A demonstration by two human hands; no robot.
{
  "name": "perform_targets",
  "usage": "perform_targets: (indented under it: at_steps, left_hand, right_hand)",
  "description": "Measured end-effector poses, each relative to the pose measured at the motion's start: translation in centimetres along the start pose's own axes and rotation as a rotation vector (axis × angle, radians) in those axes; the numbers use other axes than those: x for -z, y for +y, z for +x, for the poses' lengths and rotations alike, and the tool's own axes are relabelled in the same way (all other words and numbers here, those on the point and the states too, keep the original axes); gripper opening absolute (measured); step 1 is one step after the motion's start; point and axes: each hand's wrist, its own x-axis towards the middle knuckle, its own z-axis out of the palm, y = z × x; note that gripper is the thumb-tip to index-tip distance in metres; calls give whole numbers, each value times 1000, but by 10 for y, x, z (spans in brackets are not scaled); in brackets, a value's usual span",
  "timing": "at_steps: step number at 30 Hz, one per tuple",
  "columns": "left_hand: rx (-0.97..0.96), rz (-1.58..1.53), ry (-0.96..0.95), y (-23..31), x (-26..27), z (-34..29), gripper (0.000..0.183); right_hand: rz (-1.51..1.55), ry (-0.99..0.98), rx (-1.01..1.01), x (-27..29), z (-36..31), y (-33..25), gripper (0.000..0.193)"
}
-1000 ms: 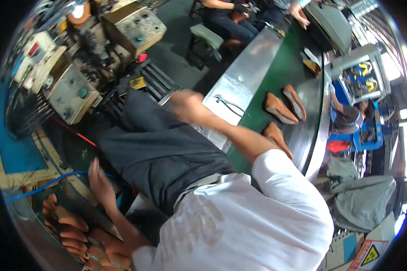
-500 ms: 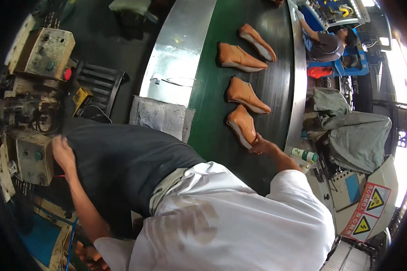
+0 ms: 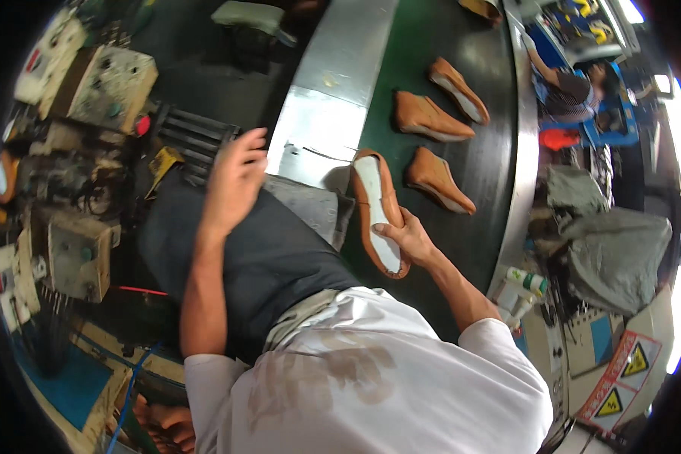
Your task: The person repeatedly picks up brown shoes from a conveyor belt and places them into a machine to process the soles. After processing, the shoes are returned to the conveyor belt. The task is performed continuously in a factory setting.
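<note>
The left hand (image 3: 237,180) is empty, fingers loosely spread, above the trousers (image 3: 238,246). The right hand (image 3: 408,239) holds a tan shoe (image 3: 371,193), turned sole-up, over the belt (image 3: 501,147). Past it, three similar shoes (image 3: 430,116) lie there; leftward, pliers (image 3: 292,149) rest on a metal ledge (image 3: 348,41). Farther stands a stool (image 3: 248,13).

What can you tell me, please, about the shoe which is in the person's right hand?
The shoe is long and narrow, with a smooth, leather-like tan upper wrapped around a white underside, which faces the camera. It points roughly up the picture, slightly tilted. The right hand grips it near its lower end, covering part of the underside. Its inside is hidden.
</note>
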Motion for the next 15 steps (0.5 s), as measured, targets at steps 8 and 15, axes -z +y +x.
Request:
perform_targets:
  at_steps: [8, 15]
  left_hand:
    - [-254, 481, 624, 28, 79, -44, 26]
    - [-324, -84, 726, 60, 137, -199, 48]
  right_hand:
    - [-423, -501, 393, -171, 41, -169, 107]
    - [-596, -600, 1054, -284, 59, -200, 119]
